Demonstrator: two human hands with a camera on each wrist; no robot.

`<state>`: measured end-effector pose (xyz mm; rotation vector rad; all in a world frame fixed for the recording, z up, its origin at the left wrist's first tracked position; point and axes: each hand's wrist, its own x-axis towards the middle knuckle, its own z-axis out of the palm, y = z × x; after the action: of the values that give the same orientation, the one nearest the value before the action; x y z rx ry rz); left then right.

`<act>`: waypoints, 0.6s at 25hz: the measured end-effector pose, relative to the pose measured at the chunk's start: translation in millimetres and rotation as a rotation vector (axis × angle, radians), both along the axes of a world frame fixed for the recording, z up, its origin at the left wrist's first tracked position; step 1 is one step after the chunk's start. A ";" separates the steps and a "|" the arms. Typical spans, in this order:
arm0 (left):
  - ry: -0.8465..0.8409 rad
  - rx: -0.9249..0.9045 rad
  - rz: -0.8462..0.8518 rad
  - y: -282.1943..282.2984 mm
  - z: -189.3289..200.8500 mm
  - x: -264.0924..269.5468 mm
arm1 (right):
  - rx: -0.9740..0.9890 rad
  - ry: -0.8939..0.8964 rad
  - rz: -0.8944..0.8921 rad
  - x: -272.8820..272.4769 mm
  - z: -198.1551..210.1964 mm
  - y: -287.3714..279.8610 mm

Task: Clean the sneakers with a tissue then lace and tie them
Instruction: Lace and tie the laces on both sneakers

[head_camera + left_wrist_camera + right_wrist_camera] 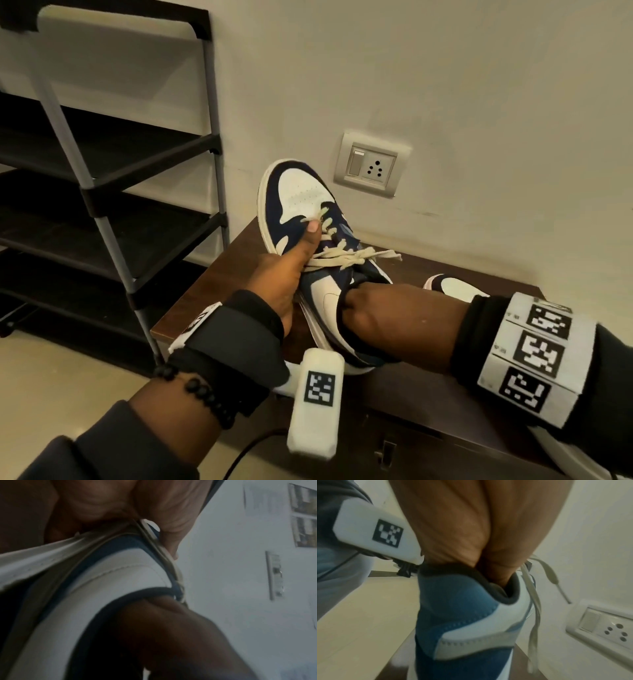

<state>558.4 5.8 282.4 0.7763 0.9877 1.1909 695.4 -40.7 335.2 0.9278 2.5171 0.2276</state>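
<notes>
A navy and white sneaker (301, 195) is held above the brown bench (202, 294), toe tilted up toward the wall. My left hand (294, 260) grips its side, with the thumb pressed on the cream laces (346, 255) and the other fingers hidden beneath the sole. My right hand (363, 308) has its fingers pushed inside the collar; the right wrist view shows the right hand (488, 547) entering above the blue heel (457, 608). The left wrist view shows the sneaker's white side panel (106, 588). Behind my right wrist, the second sneaker (455, 284) lies on the bench.
A black and grey shoe rack (102, 178) stands at the left beside the bench. A wall socket plate (371, 164) sits on the cream wall just behind the raised toe. A loose lace end (553, 577) hangs near the socket plate (604, 626).
</notes>
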 end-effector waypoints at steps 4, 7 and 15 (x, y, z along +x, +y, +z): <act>0.036 -0.015 0.088 8.0 -9.7 -5.2 | -0.098 -0.031 -0.030 -7.1 11.1 -7.4; 0.159 -0.081 0.084 14.6 -33.8 -2.7 | -0.212 -0.122 -0.134 -12.6 24.0 -6.0; 0.493 -0.049 0.008 15.4 -33.9 -5.5 | -0.346 -0.471 -0.187 -29.1 22.4 7.7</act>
<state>553.0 21.2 248.5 1.0547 1.4176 0.9950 666.3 -33.0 357.6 0.8443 1.9452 -0.0466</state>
